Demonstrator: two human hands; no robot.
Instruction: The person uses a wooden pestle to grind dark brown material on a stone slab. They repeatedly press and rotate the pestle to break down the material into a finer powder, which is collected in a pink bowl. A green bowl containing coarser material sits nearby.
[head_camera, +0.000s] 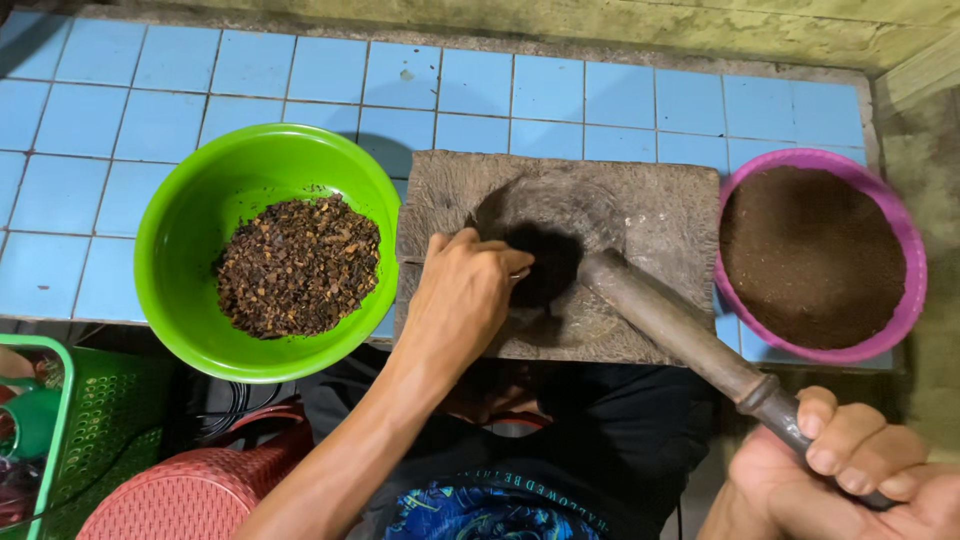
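A square stone mortar block (660, 200) rests on the blue tiled counter, with dark ground material in its round hollow (545, 265). My left hand (465, 295) reaches into the hollow, fingers pinched together on the dark material. My right hand (850, 470) grips the handle end of a long wooden pestle (665, 320), whose head rests at the hollow's right edge. Left of the mortar stands a green bowl (180, 215) holding coarse dark brown bits (300, 265). To the right, a pink bowl (915, 275) is filled with fine brown powder (810, 255).
The blue tiled counter (120, 110) ends at a worn wall at the back and right. Below the counter's front edge sit a green plastic basket (90, 420) and a red woven plastic basket (190, 490). My dark shirt fills the lower middle.
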